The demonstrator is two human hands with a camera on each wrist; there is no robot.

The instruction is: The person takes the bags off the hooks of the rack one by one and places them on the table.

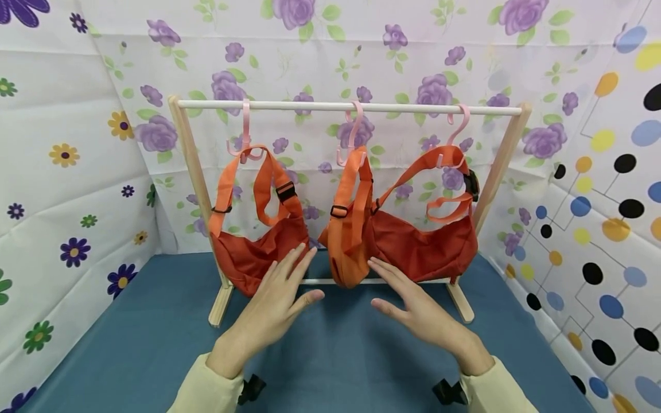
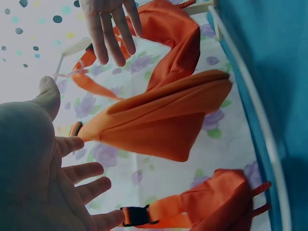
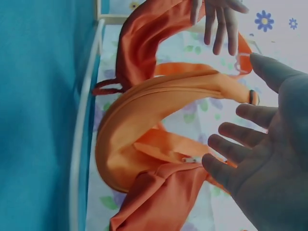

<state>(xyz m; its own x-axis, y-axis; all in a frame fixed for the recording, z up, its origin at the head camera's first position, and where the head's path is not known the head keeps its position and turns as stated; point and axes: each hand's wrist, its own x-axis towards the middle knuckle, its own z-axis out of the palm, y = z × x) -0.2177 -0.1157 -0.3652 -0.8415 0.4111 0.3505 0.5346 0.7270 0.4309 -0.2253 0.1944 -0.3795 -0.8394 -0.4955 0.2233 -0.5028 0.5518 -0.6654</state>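
Observation:
Three orange fabric sling bags hang in a row from pink hooks on a small rack. The left bag [image 1: 258, 255] and the right bag [image 1: 423, 244] are red-orange, while the middle bag [image 1: 347, 255] is a lighter orange and hangs edge-on. My left hand [image 1: 276, 301] is held up in front of the left bag, fingers straight and thumb spread, holding nothing. Before the right bag, my right hand [image 1: 420, 312] is likewise outstretched with nothing in it. Both palms show in the wrist views, facing inward around the middle bag [image 2: 159, 120]. Contact with the bags cannot be made out.
The rack has a white top rail [image 1: 304, 106], wooden side posts and a low white bar near the blue tabletop [image 1: 335, 355]. Pink hooks [image 1: 356, 129] hold the straps. Flower-patterned and dotted cloths stand behind and at both sides.

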